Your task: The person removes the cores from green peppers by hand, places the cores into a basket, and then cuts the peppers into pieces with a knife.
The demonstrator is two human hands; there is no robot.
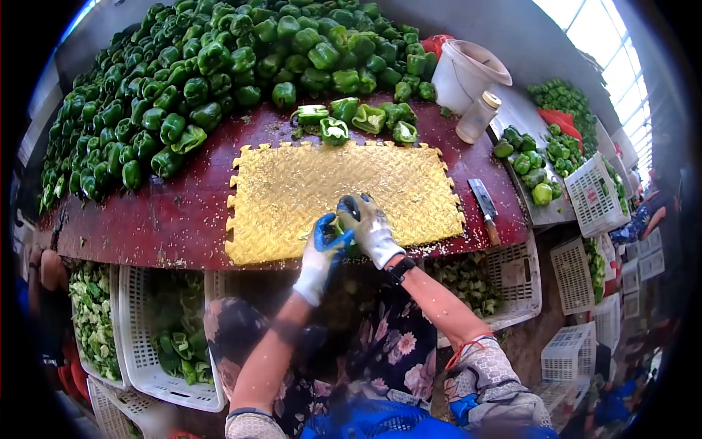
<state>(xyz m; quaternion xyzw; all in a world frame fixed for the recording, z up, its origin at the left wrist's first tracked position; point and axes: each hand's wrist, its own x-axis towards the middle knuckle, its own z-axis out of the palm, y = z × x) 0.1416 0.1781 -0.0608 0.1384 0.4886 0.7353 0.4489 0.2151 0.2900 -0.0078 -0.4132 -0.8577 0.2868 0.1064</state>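
Note:
My left hand [325, 250], in a white glove with blue-coated fingers, is curled at the front edge of a yellow foam mat [292, 175]. Close against it is my right hand [369, 225], gloved the same way, its fingers bent inward. Between them shows a bit of green bell pepper [338, 228], mostly hidden by the gloves; both hands close around it. Cut peppers [368, 118] lie along the mat's far edge, one showing its pale inside. To the right of the mat rests a cleaver [482, 199] with a wooden handle.
A large heap of whole green peppers [219, 66] covers the back and left of the red table [161, 227]. A white bucket [468, 73] and a jar [479, 117] stand at back right. Below the edge are crates [135, 344] of pepper pieces. More crates [596, 194] stand right.

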